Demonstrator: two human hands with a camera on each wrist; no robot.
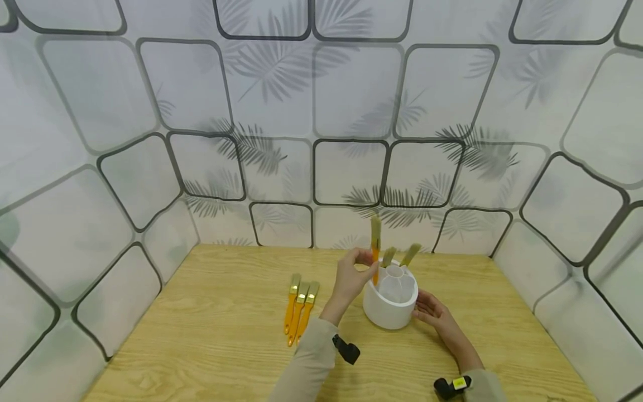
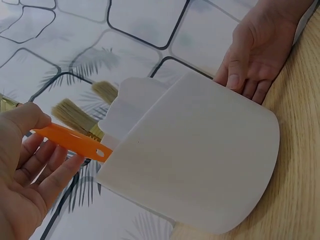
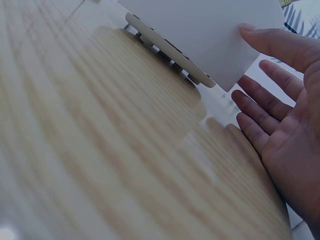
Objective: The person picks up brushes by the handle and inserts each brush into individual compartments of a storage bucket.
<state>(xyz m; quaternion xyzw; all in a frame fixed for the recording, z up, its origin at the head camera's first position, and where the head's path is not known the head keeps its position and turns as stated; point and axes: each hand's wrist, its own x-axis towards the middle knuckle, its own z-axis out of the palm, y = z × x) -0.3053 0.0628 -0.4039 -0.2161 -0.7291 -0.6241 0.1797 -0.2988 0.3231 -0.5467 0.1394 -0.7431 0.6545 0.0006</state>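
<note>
My left hand (image 1: 351, 278) pinches a paintbrush (image 1: 375, 234) by its orange handle, bristles up. The handle's lower end (image 2: 102, 151) dips just inside the near rim of a white round organizer (image 1: 385, 314) with inner compartments. Two more brushes stand in the organizer, their pale bristles (image 2: 75, 115) showing above the rim and leaning apart. On the organizer's right side rests my right hand (image 1: 439, 319), thumb (image 3: 270, 42) against the wall and fingers loosely extended. In the right wrist view, small feet show beneath the organizer's base (image 3: 170, 52).
Left of the organizer, three orange-handled paintbrushes (image 1: 300, 306) lie side by side on the wood-grain table (image 1: 216, 312), bristles pointing away. Patterned white walls (image 1: 281, 167) rise behind the table and at both sides.
</note>
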